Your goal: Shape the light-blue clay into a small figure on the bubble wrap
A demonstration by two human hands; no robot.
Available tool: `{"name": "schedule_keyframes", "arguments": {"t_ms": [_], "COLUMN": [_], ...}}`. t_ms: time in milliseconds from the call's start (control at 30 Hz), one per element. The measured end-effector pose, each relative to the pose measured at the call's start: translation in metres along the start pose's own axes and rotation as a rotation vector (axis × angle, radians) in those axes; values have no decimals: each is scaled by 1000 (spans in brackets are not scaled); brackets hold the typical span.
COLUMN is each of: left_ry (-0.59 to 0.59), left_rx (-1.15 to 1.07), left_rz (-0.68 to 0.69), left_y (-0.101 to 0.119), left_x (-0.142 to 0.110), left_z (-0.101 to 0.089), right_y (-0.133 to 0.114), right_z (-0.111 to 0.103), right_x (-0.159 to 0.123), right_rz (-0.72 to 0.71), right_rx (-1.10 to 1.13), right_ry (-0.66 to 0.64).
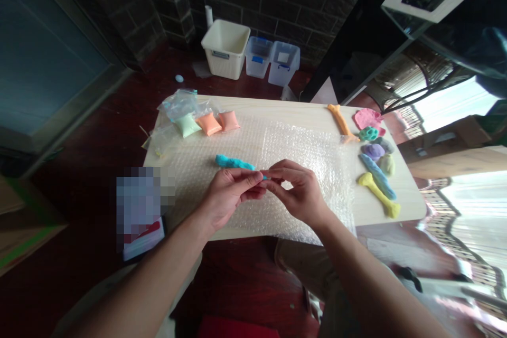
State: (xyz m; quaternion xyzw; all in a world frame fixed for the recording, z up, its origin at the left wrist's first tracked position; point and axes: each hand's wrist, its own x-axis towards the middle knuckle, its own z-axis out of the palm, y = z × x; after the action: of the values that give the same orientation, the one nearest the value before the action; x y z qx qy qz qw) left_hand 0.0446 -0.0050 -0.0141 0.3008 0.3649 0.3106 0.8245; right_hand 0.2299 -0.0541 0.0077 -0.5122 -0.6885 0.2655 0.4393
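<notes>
A bright blue, lumpy roll of modelling clay [233,162] sticks out beyond the fingers of my left hand [229,193], over the bubble wrap [304,142]. My left hand is closed, thumb and fingers pinching blue clay. Facing it, my right hand [295,187] pinches the same spot with thumb and forefinger, and a sliver of blue shows between the fingertips. Whether that sliver joins the longer roll is hidden behind my left fingers.
Packets of green clay [187,125], orange clay [209,123] and pink clay [228,120] lie at the table's back left, near clear bags [180,103]. Shaped clay pieces, including a yellow bone [378,194] and an orange one [339,120], line the right side. Bins [225,58] stand beyond.
</notes>
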Motion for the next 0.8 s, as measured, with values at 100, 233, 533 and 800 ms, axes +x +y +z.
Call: {"name": "schedule_keyframes", "arguments": {"t_ms": [100, 233, 533, 800], "left_ry": [-40, -52, -70, -26], "left_rx": [-30, -14, 106, 79], "left_rz": [6, 34, 137, 203], "left_y": [-1, -2, -3, -5], "left_x": [0, 2, 0, 2], "left_z": [1, 1, 4, 2], "right_y": [1, 3, -1, 2], "right_z": [0, 0, 0, 3], "right_x": [0, -1, 0, -2], "right_rz": [17, 18, 56, 43], "right_rx": [3, 21, 33, 117], "right_ry": [62, 48, 48, 40]}}
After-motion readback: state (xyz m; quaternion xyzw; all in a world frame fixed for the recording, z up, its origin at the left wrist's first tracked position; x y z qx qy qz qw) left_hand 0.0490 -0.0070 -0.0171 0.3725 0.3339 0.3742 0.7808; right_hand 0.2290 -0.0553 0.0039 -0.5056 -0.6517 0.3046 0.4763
